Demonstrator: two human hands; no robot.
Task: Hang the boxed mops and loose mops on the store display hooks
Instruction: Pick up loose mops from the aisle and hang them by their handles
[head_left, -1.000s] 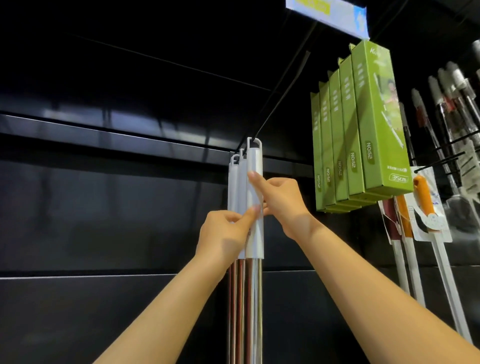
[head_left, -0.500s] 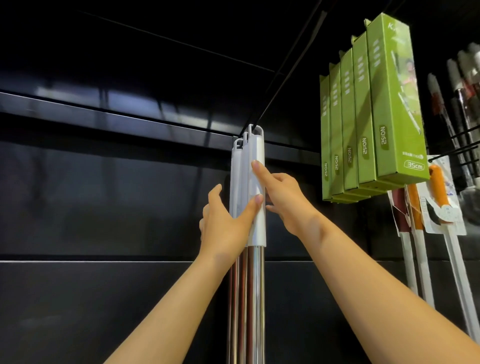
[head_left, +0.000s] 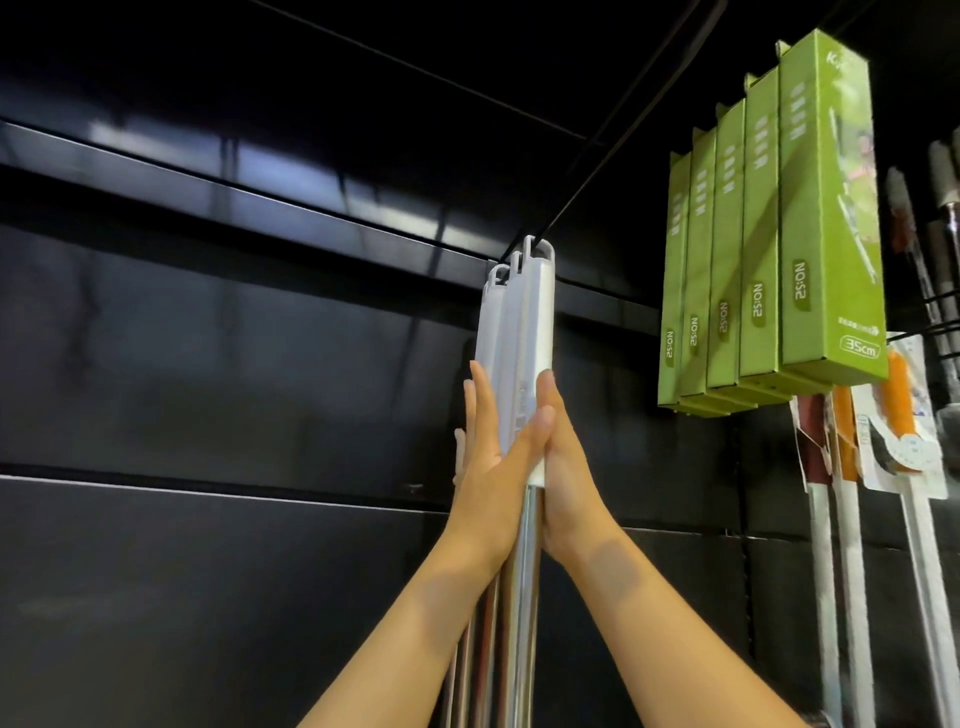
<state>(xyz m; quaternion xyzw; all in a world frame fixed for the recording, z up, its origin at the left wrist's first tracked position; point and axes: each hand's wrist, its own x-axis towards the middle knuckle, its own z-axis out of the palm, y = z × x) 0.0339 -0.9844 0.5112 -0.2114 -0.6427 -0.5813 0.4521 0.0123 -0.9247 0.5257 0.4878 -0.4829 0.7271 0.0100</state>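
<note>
Three loose mops (head_left: 524, 332) with white handle ends and steel poles hang in a row from a black display hook (head_left: 613, 135). My left hand (head_left: 493, 457) lies flat against their left side, fingers straight, thumb across the front. My right hand (head_left: 558, 457) lies flat against their right side, fingers straight up. The white handles sit pressed between both palms. Several green boxed mops (head_left: 769, 249) hang on another hook to the right.
A dark slatted display wall (head_left: 234, 338) fills the background. At the far right hang mops with orange and red grips (head_left: 898, 405) on white cards, and grey-handled tools (head_left: 935, 234) on more hooks.
Both hands went from fingertips touching the front handle to flat palms pressing the hanging handles from either side. The view shifted up slightly.
</note>
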